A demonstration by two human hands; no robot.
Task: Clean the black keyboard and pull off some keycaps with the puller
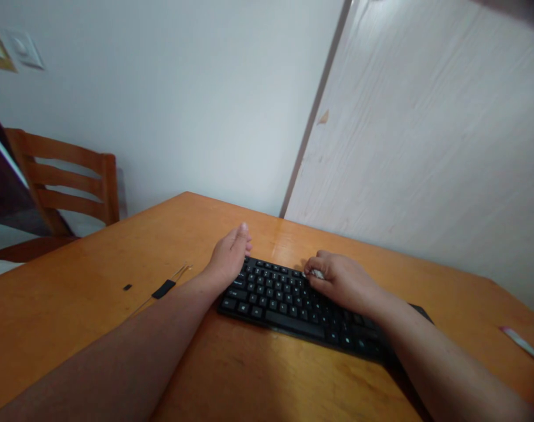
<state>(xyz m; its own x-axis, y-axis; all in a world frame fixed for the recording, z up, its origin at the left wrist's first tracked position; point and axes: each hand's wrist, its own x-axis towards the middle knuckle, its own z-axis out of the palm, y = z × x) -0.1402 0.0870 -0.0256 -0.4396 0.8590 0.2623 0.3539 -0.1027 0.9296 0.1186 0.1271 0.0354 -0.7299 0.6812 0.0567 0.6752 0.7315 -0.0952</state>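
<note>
A black keyboard (293, 305) lies at a slant on the wooden table. My left hand (231, 252) rests at its far left corner, thumb pointing up and away from the keys; the fingers are partly hidden behind the hand but look loosely extended. Over the top rows of keys, my right hand (341, 278) is closed, with a small crumpled white cloth or tissue (317, 274) pinched between thumb and fingers. That white piece touches the keyboard near its upper edge. The right forearm covers much of the keyboard's right end.
On the wooden table (161, 240), left of my forearm, lie a black tag with a thin cord (163, 289) and a tiny black piece (127, 287). A thin white stick with a pink tip (524, 344) lies far right. A wooden chair (73, 176) stands left; the wall (205, 105) borders the far edge.
</note>
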